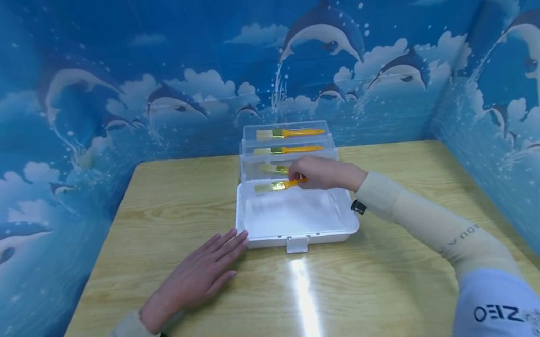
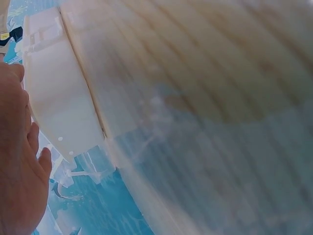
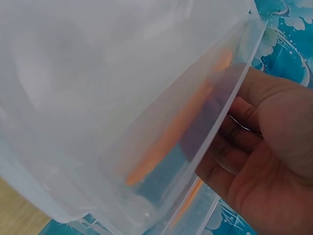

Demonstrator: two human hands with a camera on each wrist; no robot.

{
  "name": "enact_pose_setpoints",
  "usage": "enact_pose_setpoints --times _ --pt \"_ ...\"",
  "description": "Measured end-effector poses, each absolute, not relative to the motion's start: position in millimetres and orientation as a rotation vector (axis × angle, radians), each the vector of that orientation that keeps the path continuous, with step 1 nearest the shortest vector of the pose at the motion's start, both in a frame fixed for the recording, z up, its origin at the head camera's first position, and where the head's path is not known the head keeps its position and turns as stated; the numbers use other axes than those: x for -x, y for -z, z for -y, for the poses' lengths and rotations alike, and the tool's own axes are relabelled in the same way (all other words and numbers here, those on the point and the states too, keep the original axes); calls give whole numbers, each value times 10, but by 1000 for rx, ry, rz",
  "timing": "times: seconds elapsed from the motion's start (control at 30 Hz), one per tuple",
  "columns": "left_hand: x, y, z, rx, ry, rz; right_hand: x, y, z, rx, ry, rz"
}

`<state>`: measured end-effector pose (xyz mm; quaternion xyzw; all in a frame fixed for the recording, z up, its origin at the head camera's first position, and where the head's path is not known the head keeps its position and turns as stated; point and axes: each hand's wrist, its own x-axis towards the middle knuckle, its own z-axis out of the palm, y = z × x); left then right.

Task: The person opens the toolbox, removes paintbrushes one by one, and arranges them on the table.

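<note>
"Table (image 1: pixel 183 194), broad and wood-grained. Next in size?"

"White box (image 1: pixel 296 213), unfolded near the far edge, with clear tiers (image 1: pixel 291 141) raised behind."

"Left hand (image 1: pixel 197 273)?"

"Flat, fingers straight, grasping nothing, fingertips at the box's near left corner. Well placed, probably, for a light steadying press."

"And right hand (image 1: pixel 323 173)?"

"Curled in a pinch on the orange handle of a brush (image 1: pixel 280 185)."

"Whereabouts, exactly?"

"Over the back of the white part, just in front of the tiers. Resting or slightly lifted: impossible to tell."

"Other brushes?"

"Top brush (image 1: pixel 291 133), second brush (image 1: pixel 288 150) one tier below, third brush (image 1: pixel 274 168) partly hidden by the right hand."

"Smallest detail?"

"Bristles (image 1: pixel 264 188) of the pinched brush, to the left."

"Best handling?"

"Pinch lightly, well away from the bristles. Hold the brush level and parallel to the tiers, knuckles clear of plastic walls. Go slowly, without nudging anything raised."
</note>
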<state>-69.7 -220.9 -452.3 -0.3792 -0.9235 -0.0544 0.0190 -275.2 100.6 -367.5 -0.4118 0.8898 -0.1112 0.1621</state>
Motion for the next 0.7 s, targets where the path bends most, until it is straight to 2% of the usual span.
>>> enact_pose_setpoints --times 0.7 --pt "705 4517 2212 1184 189 2882 2744 3634 -1031 1181 344 -2492"
